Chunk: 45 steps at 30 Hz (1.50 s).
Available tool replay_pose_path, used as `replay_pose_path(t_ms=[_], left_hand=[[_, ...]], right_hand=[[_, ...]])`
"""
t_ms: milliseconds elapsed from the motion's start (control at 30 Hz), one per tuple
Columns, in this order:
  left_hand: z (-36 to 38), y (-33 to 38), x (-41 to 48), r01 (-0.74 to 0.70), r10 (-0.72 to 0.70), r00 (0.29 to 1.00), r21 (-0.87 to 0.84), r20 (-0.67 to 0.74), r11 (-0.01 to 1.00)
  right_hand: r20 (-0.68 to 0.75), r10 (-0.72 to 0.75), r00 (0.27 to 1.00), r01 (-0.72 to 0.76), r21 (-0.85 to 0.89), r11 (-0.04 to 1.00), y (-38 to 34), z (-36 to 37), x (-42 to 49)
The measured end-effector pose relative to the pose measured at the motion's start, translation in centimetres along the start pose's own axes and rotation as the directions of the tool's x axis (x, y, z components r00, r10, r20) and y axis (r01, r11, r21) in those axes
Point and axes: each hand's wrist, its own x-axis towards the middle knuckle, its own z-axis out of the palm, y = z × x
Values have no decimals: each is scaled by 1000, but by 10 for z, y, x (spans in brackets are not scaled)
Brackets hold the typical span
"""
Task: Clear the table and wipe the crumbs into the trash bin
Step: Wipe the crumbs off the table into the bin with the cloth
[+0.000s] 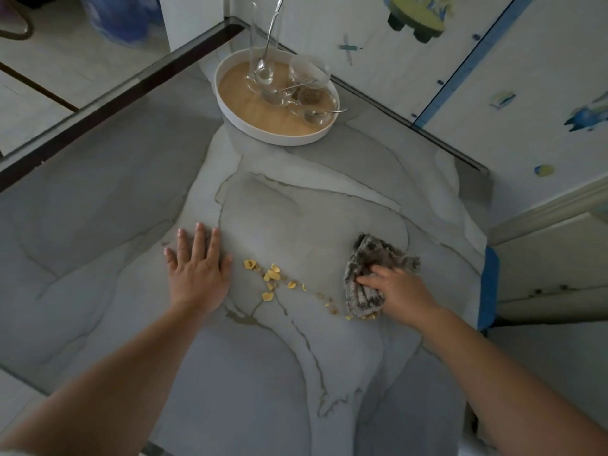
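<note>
A grey marble-patterned table with pale veins fills most of the view; its near edge is cut off by the bottom of the frame, and its right edge is partly hidden by the right forearm. At the far end of the table a round white tray with a tan floor is seen. In the tray, glassware is stood: a tall clear glass, cut off at the top of the frame, with a long spoon inside it, and a shorter glass just beside it. More low glass pieces and spoons are lying in the tray, but their outlines are hard to separate through the clear glass.

Well on the near side of the tray, the left hand is laid flat on the table, fingers straight and spread, with nothing held. To the right of it, a crumpled grey cloth is pressed to the table by the right hand, whose fingers are curled over the cloth's near part; the fingertips are partly buried in the folds. Between the two hands, yellow crumbs are scattered in a line on the table, the last few touching the cloth's near edge and partly hidden under it. No trash bin can be made out.
</note>
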Motion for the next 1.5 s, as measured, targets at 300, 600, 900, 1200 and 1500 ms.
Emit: replay_pose_path(t_ms=[300, 600, 900, 1200, 1500], left_hand=[[-14, -37, -10, -175, 175, 985, 4, 0, 985], [-11, -51, -11, -168, 168, 986, -23, 5, 985], [-15, -20, -5, -383, 373, 914, 35, 161, 923], [-13, -13, 10, -473, 453, 877, 115, 162, 874], [-2, 9, 4, -377, 370, 921, 36, 124, 926]], right_hand=[[-403, -85, 911, 193, 236, 953, -146, -56, 43], [-241, -372, 896, 328, -203, 923, -182, -8, 50], [-177, -286, 942, 203, -379, 903, -68, 20, 1], [-146, -594, 791, 469, -479, 742, -129, 29, -10], [59, -696, 716, 582, -601, 547, -61, 37, -12]])
